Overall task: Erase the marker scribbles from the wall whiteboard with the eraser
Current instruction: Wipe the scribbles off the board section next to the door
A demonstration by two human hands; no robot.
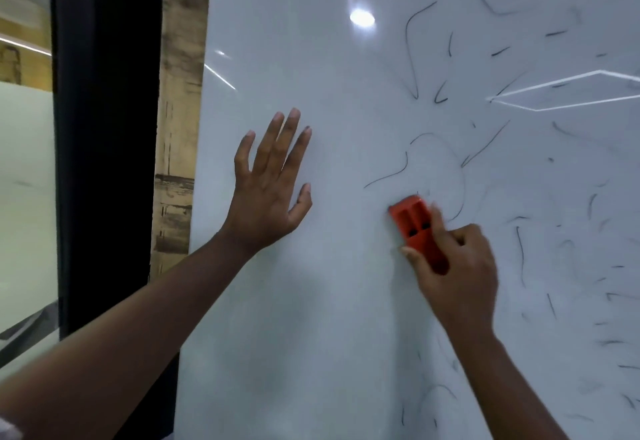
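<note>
The white wall whiteboard (pixel 329 301) fills most of the view. Thin black marker scribbles (pixel 410 55) are scattered over its middle and right side, and its left part is bare. My right hand (pixel 457 273) grips an orange eraser (pixel 415 221) and presses it flat on the board just below a curved scribble. The eraser looks slightly blurred. My left hand (pixel 270 183) rests flat on the bare left part of the board, fingers spread, holding nothing.
The board's left edge meets a strip of worn wood panelling (pixel 176 128). Left of that stands a black vertical frame (pixel 104 128) with a glass pane beyond it. Ceiling lights reflect as bright spots and lines on the board.
</note>
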